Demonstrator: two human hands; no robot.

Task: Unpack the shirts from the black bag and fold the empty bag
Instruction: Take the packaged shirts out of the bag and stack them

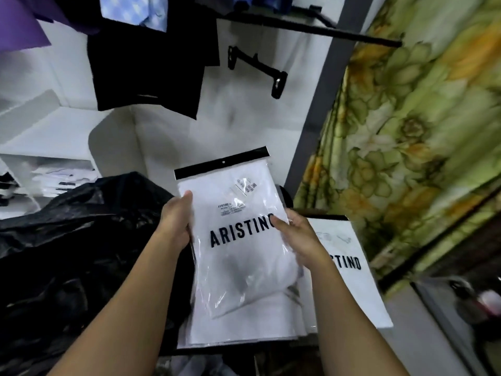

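Both hands hold one packed shirt (238, 229), a white folded shirt inside a clear plastic sleeve with a black strip along its top edge. On the sleeve is printed the word "ARISTINO" in large black letters; the last letter is partly covered by a thumb. Above this word there is a small white label that also begins with "ARISTINO", but its smaller lines are too fine to read, and near the top right corner of the packed shirt sits a barcode sticker that I cannot read. The left hand (177, 218) has its grip on the left edge of the packed shirt, with the thumb on the front and the fingers hidden behind. The right hand (296, 240) has its grip on the right edge, thumb also lying on the front. Left of the packed shirt lies the black bag (67, 240), crumpled and shiny, its opening toward the hands. Under and below the packed shirt is another flat white package (244, 329), and right of it, partly behind the right hand, lies a second package (349, 272) on which only "TINO" shows. Above the packed shirt, dark clothes (146, 69) hang on a white wall, and far to its right is a green and yellow flowered cloth (420, 118).
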